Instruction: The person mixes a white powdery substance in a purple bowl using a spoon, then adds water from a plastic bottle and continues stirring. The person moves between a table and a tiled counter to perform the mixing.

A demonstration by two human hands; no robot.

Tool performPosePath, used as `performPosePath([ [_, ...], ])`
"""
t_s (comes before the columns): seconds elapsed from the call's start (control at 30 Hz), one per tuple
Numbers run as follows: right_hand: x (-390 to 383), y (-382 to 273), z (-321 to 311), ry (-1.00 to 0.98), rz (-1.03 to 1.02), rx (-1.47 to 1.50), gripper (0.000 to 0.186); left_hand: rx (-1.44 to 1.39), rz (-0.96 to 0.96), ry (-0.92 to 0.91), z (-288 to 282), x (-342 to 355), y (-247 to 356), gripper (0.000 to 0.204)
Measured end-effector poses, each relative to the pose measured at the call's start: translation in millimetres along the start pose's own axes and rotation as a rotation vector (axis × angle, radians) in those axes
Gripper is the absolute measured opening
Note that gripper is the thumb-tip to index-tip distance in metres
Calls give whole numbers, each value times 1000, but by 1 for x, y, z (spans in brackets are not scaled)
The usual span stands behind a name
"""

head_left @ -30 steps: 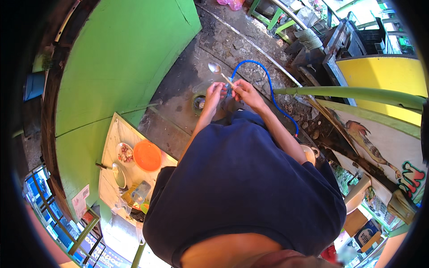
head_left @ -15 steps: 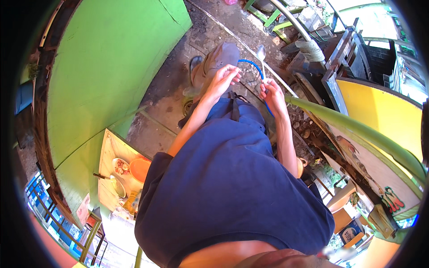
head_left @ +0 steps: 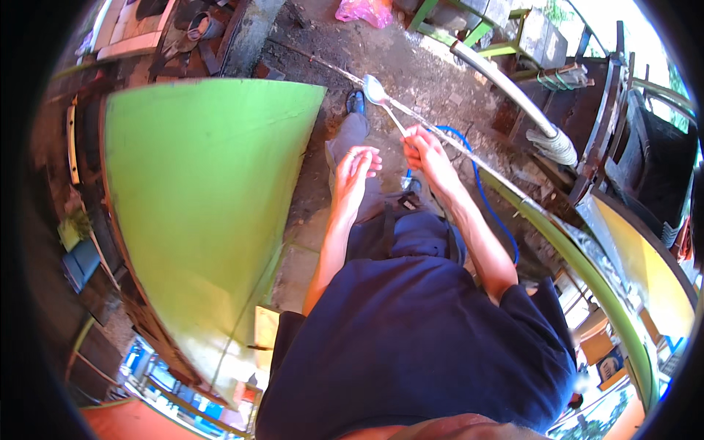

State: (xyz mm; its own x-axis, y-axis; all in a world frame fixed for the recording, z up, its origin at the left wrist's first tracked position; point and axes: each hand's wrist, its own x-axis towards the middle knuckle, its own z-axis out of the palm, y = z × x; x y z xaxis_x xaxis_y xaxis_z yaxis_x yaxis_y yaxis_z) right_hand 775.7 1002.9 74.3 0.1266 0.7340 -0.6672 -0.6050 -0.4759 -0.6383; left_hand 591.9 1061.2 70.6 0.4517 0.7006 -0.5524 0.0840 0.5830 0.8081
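Note:
My right hand (head_left: pixel 425 158) grips the handle of a metal spoon (head_left: pixel 375 91). The spoon's bowl points away from me and to the left, up in the air over the ground. To the left, my left hand (head_left: pixel 353 174) hangs in front of my body with its fingers loosely curled and apart; I see nothing in it. The two hands do not touch.
A large green panel (head_left: pixel 205 176) stands close on my left. On the right runs a green rail (head_left: pixel 587 257), with a blue hose (head_left: pixel 480 183) beside it. A pale pole (head_left: pixel 506 84) and a pink plastic bag (head_left: pixel 364 12) are farther ahead.
I have moved forward; the pink bag shows more fully and the table with bowls has mostly left view. The spoon, still in my right hand, has swung toward the left.

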Motion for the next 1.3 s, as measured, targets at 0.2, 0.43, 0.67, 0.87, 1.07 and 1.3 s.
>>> performPosePath([
  [0.2, 53, -72, 86, -1, 39, 163, 9, -87, -92, 136, -39, 40, 103, 24],
  [0.43, 68, -144, 108, -63, -78, 76, 9, -17, -37, -22, -27, 86, 187, 23],
  [0.67, 94, -221, 124, -63, -198, 13, 12, 51, 37, -180, -29, 105, 272, 23],
  [0.87, 157, -252, 161, -140, -323, -334, 13, -244, 63, 19, -23, 170, 293, 25],
  [1.07, 227, -291, 157, -220, -89, -412, 12, -128, -10, 102, -36, 225, 320, 31],
  [1.3, 304, -330, 155, -179, 66, -239, 8, -243, -167, 322, -16, 327, 355, 22],
])
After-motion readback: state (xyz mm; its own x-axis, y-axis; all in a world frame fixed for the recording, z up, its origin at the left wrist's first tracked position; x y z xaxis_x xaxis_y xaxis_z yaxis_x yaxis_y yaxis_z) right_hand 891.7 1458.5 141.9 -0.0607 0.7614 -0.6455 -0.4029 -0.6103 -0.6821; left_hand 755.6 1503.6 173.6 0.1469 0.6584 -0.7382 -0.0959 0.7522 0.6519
